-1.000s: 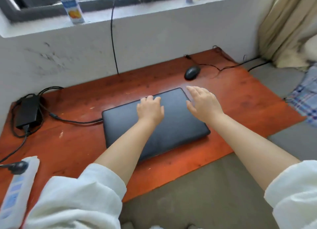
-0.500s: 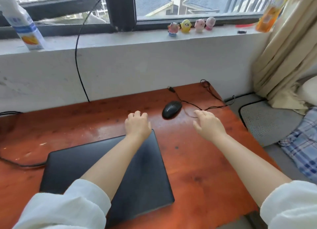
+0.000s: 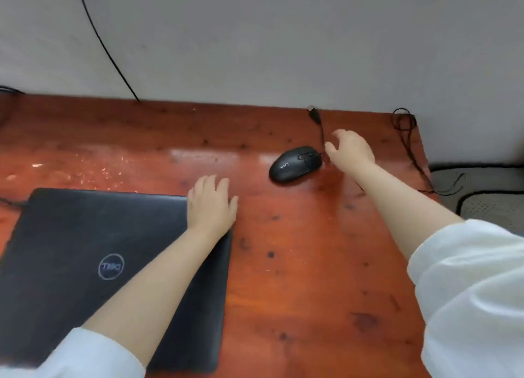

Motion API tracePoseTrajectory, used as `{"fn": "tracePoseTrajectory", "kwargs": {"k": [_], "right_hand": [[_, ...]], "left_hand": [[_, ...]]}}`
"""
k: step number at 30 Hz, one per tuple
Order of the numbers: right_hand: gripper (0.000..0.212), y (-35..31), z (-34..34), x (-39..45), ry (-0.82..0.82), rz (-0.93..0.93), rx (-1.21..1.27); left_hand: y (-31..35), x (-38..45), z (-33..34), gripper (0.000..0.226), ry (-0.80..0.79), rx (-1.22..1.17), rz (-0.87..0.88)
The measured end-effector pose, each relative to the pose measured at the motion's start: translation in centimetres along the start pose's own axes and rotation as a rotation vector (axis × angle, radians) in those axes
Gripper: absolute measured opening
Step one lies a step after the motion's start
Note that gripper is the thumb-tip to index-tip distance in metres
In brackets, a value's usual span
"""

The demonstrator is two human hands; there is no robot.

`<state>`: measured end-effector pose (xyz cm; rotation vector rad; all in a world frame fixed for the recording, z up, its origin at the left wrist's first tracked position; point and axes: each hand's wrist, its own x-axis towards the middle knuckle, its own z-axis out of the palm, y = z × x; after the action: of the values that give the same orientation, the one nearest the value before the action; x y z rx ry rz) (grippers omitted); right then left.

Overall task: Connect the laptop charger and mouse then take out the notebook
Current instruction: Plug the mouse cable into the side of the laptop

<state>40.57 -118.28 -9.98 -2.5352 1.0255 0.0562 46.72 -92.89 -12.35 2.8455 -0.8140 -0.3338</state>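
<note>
Reddish wooden desk (image 3: 297, 278) carries closed black laptop (image 3: 85, 250), black mouse (image 3: 295, 165), USB plug (image 3: 313, 113) near wall.

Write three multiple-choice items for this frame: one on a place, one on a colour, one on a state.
1. Where does the left hand rest?
A. on the laptop's far right corner
B. on the mouse
C. on the wall

2. What colour is the mouse?
A. white
B. black
C. red

3. What state is the mouse's USB plug in?
A. in the laptop
B. held by the right hand
C. lying loose on the desk

Answers: 1 A, the palm overlaps that corner; 2 B, its shell is black; 3 C, it lies by the wall, untouched.
</note>
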Motion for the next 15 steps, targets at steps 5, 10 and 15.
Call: {"fn": "tracePoseTrajectory", "kwargs": {"k": [5,10,15], "right_hand": [[0.040,-1.3,2.6,5.9,-0.007,-0.051,-0.035],[0.032,-1.8,3.4,9.3,0.033,0.071,0.067],[0.033,-4.2,2.1,6.6,0.048,-0.311,0.163]], "left_hand": [[-0.4,-3.6,2.7,0.048,0.070,-0.083,-0.173],[-0.4,-4.3,3.6,0.053,0.109,-0.113,-0.229],[-0.2,-4.1,3.4,0.046,0.132,-0.153,-0.253]]}}
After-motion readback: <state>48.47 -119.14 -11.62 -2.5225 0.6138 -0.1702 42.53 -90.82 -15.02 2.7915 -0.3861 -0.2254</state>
